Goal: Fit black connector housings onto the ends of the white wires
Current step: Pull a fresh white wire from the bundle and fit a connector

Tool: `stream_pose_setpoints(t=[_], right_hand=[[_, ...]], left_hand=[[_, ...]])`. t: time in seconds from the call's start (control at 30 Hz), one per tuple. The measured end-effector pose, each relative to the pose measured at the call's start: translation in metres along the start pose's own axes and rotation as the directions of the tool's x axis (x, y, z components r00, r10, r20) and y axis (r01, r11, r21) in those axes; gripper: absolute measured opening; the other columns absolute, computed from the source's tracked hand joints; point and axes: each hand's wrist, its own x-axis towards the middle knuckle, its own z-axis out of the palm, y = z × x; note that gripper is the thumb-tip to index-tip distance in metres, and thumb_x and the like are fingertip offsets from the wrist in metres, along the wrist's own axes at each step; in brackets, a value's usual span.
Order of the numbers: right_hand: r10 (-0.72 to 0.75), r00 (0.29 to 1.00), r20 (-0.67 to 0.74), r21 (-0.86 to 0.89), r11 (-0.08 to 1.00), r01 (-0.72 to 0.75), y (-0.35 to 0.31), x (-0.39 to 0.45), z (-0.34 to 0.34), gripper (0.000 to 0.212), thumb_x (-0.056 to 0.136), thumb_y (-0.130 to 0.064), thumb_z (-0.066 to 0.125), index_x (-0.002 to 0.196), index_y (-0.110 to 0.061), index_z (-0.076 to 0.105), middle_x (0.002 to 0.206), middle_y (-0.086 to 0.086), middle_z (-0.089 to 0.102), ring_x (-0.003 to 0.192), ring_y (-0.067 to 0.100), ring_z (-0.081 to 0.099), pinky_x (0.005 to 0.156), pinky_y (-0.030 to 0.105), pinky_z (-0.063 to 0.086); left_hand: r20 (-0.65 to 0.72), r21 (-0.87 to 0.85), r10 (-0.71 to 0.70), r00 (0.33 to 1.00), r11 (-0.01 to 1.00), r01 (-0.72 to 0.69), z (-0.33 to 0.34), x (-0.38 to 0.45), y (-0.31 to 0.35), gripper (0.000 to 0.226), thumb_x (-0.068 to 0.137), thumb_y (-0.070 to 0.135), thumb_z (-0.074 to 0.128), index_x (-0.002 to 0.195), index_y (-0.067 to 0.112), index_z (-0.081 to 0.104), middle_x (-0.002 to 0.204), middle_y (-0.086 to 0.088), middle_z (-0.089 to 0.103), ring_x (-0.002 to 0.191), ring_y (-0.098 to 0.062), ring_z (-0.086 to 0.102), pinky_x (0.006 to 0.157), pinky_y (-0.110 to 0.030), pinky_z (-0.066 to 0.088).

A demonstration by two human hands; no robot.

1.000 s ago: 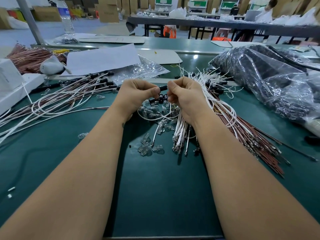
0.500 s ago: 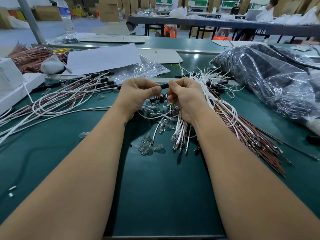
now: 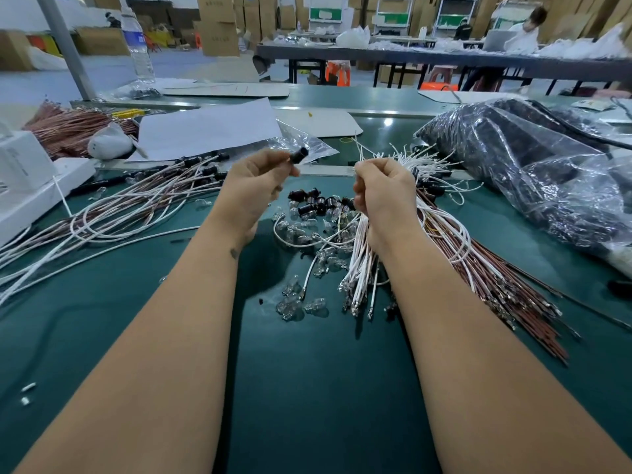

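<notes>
Green matting is covering the surface (image 3: 307, 388) on which we are working, and we are reading it from left to right. At far left, finished white and brown leads (image 3: 113, 213) are lying in a loose fan, several already carrying black housings at their far ends. Next we are seeing our left hand (image 3: 254, 186), raised above the surface, its thumb and fingers pinching one black connector housing (image 3: 299, 155); the housing's long axis is pointing up and to the right, toward the other hand, its open mouth appearing to face that way. Below the gap between the hands, loose black housings (image 3: 316, 203) and clear glass bulbs (image 3: 297, 302) are lying scattered. Then comes our right hand (image 3: 383, 196), curled into a fist around a bundle of white wires (image 3: 362, 265); the far ends (image 3: 403, 155) are fanning up and away above the fist while the terminal ends are hanging down toward us. The two hands are apart, at nearly the same height, with open air between them. Brown wires (image 3: 506, 289) are trailing off beneath the right forearm, and a plastic bag of dark parts (image 3: 533, 172) is sitting at far right. We are judging that the coming move turns on one alignment: the housing is lying to the left of the wire ends, so its mouth and a single wire tip must be brought onto one line. Which wire is being singled out we cannot tell.
</notes>
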Motion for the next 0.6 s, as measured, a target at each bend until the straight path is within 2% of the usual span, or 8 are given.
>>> stream_pose_setpoints(t=[0.1,0.2,0.37,0.43,0.6], right_hand=[[-0.028,0.998,0.05,-0.015,0.999,0.029,0.0018,-0.0006,0.0004,0.012,0.095,-0.011,0.058,0.084,-0.013,0.063,0.059,-0.005,0.054,0.05,0.004,0.048,0.045,0.017,0.04],[-0.048,0.992,0.117,-0.051,0.997,0.055,0.0038,-0.0021,0.0018,0.018,0.097,-0.018,0.057,0.085,-0.009,0.066,0.059,-0.003,0.057,0.049,0.007,0.05,0.049,0.019,0.044],[0.012,0.992,0.126,0.016,1.0,-0.014,0.0014,-0.0013,0.0043,0.009,0.092,-0.005,0.058,0.087,-0.007,0.065,0.064,0.005,0.061,0.05,0.013,0.055,0.054,0.025,0.049],[0.006,0.99,0.139,0.008,1.0,-0.007,0.0018,-0.0016,0.0047,0.013,0.09,0.002,0.057,0.088,-0.008,0.064,0.064,0.005,0.062,0.051,0.014,0.057,0.058,0.027,0.052],[-0.006,0.985,0.173,-0.029,1.0,0.011,0.0023,-0.0022,0.0061,0.008,0.09,-0.001,0.058,0.089,-0.006,0.064,0.056,0.0,0.062,0.046,0.014,0.057,0.05,0.024,0.049]], left_hand=[[0.063,-0.243,0.026,0.998,0.97,-0.01,0.0002,-0.0016,0.0051,0.012,0.089,0.007,0.056,0.091,0.016,0.063,0.074,0.005,0.068,0.067,-0.008,0.048,0.067,-0.02,0.037],[0.147,-0.359,0.038,0.988,0.933,0.018,-0.0022,-0.0031,0.0055,0.011,0.082,0.013,0.056,0.093,0.015,0.059,0.077,0.002,0.067,0.072,-0.01,0.05,0.072,-0.022,0.039],[0.213,-0.369,0.066,0.975,0.929,0.018,-0.0043,-0.0038,0.0048,0.01,0.085,0.014,0.055,0.094,0.015,0.059,0.083,0.001,0.066,0.075,-0.012,0.052,0.074,-0.024,0.04],[0.232,-0.362,0.076,0.97,0.932,0.014,-0.0041,-0.0044,0.004,0.01,0.086,0.014,0.055,0.091,0.017,0.063,0.084,0.0,0.066,0.075,-0.012,0.053,0.075,-0.024,0.04],[0.266,-0.359,0.08,0.961,0.933,0.021,-0.0032,-0.0052,0.0038,0.016,0.087,0.014,0.055,0.083,0.022,0.069,0.084,0.0,0.067,0.075,-0.012,0.054,0.075,-0.023,0.041]])
